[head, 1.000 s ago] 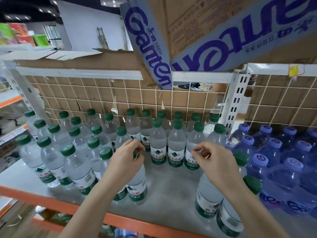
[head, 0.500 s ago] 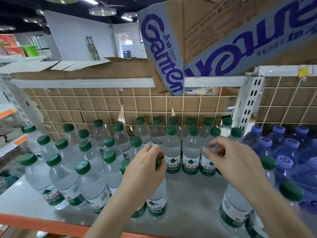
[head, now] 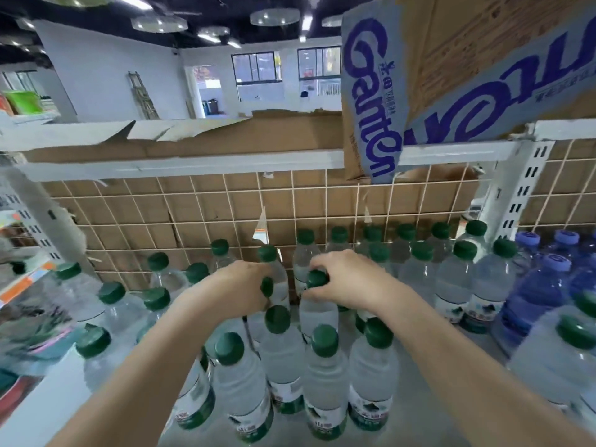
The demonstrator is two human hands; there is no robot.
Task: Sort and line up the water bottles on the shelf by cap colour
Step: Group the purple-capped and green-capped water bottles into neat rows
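Left hand (head: 238, 290) and right hand (head: 346, 280) each grip a green-capped bottle's neck — keep both upright, slot into green rows, clear of purple-capped bottles (head: 529, 298).

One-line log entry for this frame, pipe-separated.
left hand grips green-capped bottle | right hand grips green-capped bottle neck | purple-capped bottles far right

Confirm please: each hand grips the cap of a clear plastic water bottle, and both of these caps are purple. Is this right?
Not quite. The head view shows the left hand and the right hand each gripping a clear plastic water bottle by a dark green cap, not a purple one. The purple-capped blue bottles stand untouched at the right.
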